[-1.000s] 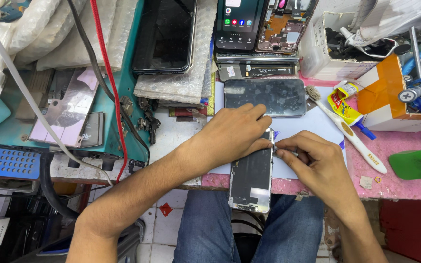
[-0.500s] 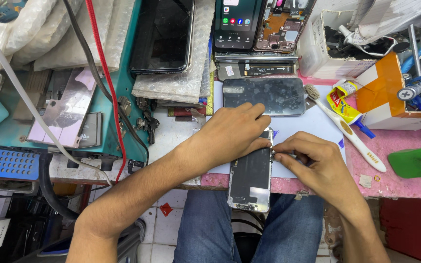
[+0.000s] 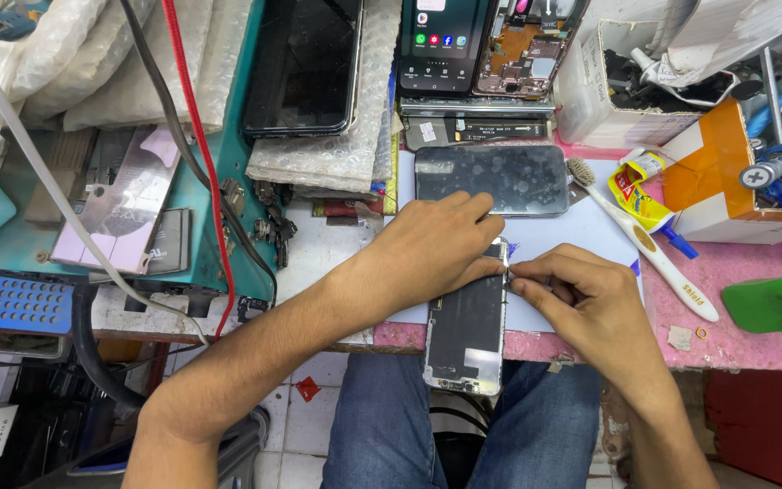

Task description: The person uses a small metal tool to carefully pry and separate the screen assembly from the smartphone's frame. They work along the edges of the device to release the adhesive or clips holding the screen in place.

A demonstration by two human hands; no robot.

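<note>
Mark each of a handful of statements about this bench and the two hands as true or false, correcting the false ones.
1. The left hand rests on the top end of the phone screen panel. True.
2. The right hand holds the white toothbrush. False: the toothbrush lies on the white sheet, apart from it; the fingertips pinch at the panel's right edge.
3. The panel overhangs the bench edge above the person's lap. True.
4. The dark phone beyond the hands stands upright. False: it lies flat.
5. A green object sits on the pink surface. True.
</note>
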